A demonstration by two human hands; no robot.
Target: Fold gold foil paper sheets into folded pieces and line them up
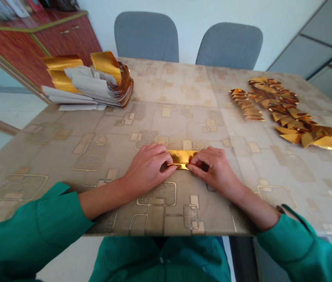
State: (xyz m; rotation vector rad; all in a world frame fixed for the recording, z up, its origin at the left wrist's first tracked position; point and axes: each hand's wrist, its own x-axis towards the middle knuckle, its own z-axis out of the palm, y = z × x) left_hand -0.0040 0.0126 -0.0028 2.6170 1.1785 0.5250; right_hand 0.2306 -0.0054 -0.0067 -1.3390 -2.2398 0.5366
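Observation:
A strip of shiny gold foil paper [180, 156] lies on the table near its front edge, with a fold running along its near side. My left hand [151, 166] pinches the left end of the paper between thumb and fingers. At the opposite end, my right hand [214, 166] grips it the same way, the thumb pressed on the folded edge. The fingertips partly cover both ends of the strip.
A stack of gold and grey-white paper sheets [95, 84] lies at the back left. Folded gold paper pieces [286, 111] are heaped at the right. Two grey chairs [147, 37] stand behind the patterned table [183, 121], and a reddish wooden cabinet [66, 41] is at the left.

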